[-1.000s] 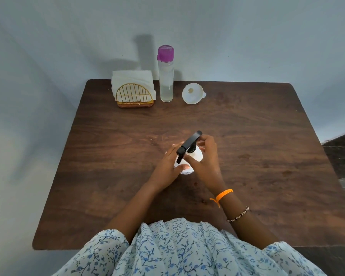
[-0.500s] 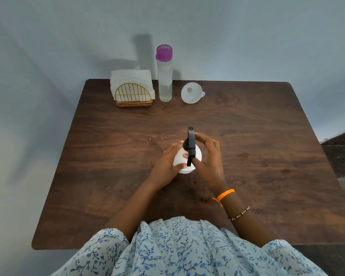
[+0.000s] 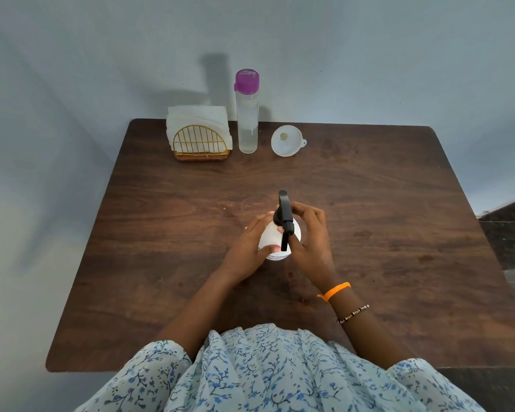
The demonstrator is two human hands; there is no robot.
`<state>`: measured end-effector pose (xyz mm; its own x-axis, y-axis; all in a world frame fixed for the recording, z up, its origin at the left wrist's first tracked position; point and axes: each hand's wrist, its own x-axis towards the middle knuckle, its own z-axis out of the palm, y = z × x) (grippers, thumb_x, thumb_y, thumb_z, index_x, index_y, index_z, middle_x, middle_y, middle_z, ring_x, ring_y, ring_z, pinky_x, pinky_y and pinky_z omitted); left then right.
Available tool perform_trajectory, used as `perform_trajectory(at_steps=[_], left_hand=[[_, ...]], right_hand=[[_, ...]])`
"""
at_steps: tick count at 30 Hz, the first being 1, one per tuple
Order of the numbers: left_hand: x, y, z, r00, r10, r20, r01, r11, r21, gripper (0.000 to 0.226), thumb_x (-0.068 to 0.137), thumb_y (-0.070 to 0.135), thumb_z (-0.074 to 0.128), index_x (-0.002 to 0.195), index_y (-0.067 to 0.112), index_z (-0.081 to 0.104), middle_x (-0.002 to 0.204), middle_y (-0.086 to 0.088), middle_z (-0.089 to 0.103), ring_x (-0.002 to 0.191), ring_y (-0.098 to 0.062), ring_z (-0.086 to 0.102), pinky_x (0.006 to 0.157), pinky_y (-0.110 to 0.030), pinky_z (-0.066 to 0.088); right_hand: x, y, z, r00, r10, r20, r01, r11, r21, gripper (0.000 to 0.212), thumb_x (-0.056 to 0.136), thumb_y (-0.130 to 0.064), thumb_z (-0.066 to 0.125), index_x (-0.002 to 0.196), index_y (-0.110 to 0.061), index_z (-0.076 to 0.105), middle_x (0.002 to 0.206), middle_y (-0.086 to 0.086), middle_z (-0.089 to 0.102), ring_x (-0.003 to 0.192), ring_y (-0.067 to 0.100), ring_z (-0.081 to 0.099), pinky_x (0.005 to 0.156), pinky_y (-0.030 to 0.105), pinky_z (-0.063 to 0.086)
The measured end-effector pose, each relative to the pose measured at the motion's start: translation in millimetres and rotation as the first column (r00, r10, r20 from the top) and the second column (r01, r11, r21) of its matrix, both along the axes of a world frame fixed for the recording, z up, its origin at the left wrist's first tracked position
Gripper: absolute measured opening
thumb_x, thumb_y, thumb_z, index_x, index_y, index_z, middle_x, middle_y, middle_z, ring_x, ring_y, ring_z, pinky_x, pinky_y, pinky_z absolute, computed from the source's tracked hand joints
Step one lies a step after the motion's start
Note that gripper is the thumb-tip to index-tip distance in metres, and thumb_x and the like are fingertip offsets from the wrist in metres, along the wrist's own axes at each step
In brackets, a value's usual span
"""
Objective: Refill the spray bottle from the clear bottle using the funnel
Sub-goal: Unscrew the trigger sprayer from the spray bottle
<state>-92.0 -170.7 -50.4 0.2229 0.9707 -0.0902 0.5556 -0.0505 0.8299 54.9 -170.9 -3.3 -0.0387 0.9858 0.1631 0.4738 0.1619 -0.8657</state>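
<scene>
A: Near the middle of the wooden table (image 3: 369, 203), spray bottle (image 3: 272, 239) upright, white body, black trigger head (image 3: 284, 217) on top. Nozzle end points away from the person, trigger lever toward them.

B: Hands?

A: Left hand (image 3: 247, 248) wraps the white body from the bottle's left side, thumb across the near face, fingers curled round the far side. Firm hold. Right hand (image 3: 309, 242) sits on the bottle's right, fingers (image 3: 305, 209) closed around the black collar just under the trigger head. Cannot tell whether the head is loose or seated.

B: Rest of the kit?

A: All well beyond the spray bottle, along the table's far edge by the wall. Clear bottle (image 3: 247, 120) stands upright, purple cap (image 3: 246, 81) on, clear liquid inside. Funnel (image 3: 286, 141) lies just right of the clear bottle, apart from it, wide mouth facing up, small tab handle on its right. Napkin holder (image 3: 201, 144), gold wire, white napkins, just left of the clear bottle.

B: Wrists?

A: Orange band (image 3: 335, 291) and beaded bracelet (image 3: 353, 313) on the right arm, nearer the person than the spray bottle. Floral sleeves at the table's near edge.
</scene>
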Motion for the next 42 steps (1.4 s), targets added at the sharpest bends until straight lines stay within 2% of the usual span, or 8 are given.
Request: perform_trajectory(at_steps=[4,7,11,18,25,32,37,42], left_hand=[[-1,0,1,1.0,-0.009,0.016,0.009,1.0,0.014,0.066,0.084,0.011,0.058,0.141,0.032,0.031,0.147,0.011,0.032,0.13,-0.012,0.037,0.099,-0.036,0.043],[0,1,2,1.0,-0.004,-0.018,0.004,1.0,0.011,0.065,0.086,0.014,0.058,0.142,0.029,0.03,0.149,0.008,0.031,0.131,-0.014,0.037,0.099,-0.04,0.044],[0,1,0,1.0,0.001,-0.019,-0.002,1.0,-0.019,0.062,0.085,0.024,0.059,0.141,0.028,0.031,0.148,0.007,0.033,0.132,-0.015,0.036,0.104,-0.038,0.039],[1,2,0,0.998,0.01,-0.055,-0.011,1.0,-0.016,0.062,0.085,0.026,0.062,0.14,0.026,0.033,0.147,0.008,0.034,0.131,-0.014,0.037,0.101,-0.029,0.034],[3,1,11,0.997,0.009,-0.082,-0.014,0.998,-0.065,0.063,0.087,0.03,0.06,0.142,0.02,0.03,0.148,-0.002,0.035,0.131,-0.022,0.038,0.107,-0.045,0.036],[5,0,16,0.992,-0.016,-0.124,0.004,0.995,-0.095,0.065,0.089,0.035,0.057,0.143,0.022,0.024,0.152,0.0,0.028,0.135,-0.021,0.033,0.112,-0.041,0.032],[5,0,18,0.992,-0.03,-0.121,0.017,0.994,-0.106,0.064,0.09,0.035,0.056,0.143,0.022,0.023,0.153,0.001,0.026,0.136,-0.02,0.032,0.111,-0.039,0.032],[5,0,19,0.989,-0.03,-0.144,0.017,0.995,-0.097,0.064,0.09,0.034,0.056,0.143,0.021,0.023,0.153,0.001,0.025,0.136,-0.02,0.032,0.111,-0.038,0.031]], right_hand=[[-5,3,6,0.998,-0.033,-0.054,0.035,0.999,0.035,0.049,0.07,-0.007,0.078,0.101,-0.035,0.052,0.101,-0.028,0.045,0.105,0.001,0.042,0.085,0.003,0.034],[-6,8,5,0.998,-0.053,-0.021,0.055,0.993,0.105,0.04,0.069,-0.008,0.079,0.092,-0.029,0.055,0.094,-0.023,0.048,0.093,0.001,0.041,0.078,0.008,0.034],[-1,5,4,0.999,-0.023,-0.03,0.026,0.995,0.101,0.04,0.074,0.001,0.068,0.101,-0.027,0.059,0.099,-0.027,0.052,0.1,-0.001,0.042,0.083,0.007,0.034],[3,6,7,0.997,0.023,-0.07,-0.02,0.999,0.045,0.035,0.081,-0.01,0.066,0.114,-0.016,0.062,0.106,-0.02,0.056,0.107,0.01,0.048,0.09,0.012,0.04],[0,14,27,0.94,0.039,-0.338,-0.057,0.997,-0.045,0.028,0.086,-0.004,0.058,0.112,-0.014,0.051,0.11,0.005,0.059,0.104,0.014,0.06,0.088,0.026,0.048],[6,26,70,0.853,0.007,-0.522,0.016,0.999,0.039,0.022,0.093,0.002,0.047,0.114,-0.002,0.041,0.102,-0.003,0.054,0.082,-0.008,0.059,0.073,0.017,0.049],[12,35,93,0.817,0.009,-0.576,0.035,0.997,0.066,0.022,0.094,-0.008,0.048,0.114,-0.002,0.041,0.099,0.003,0.055,0.074,0.004,0.062,0.078,0.036,0.055],[16,38,107,0.785,0.011,-0.619,0.033,0.998,0.06,0.014,0.096,-0.008,0.045,0.109,-0.006,0.043,0.109,0.017,0.053,0.077,0.018,0.063,0.073,0.033,0.056]])
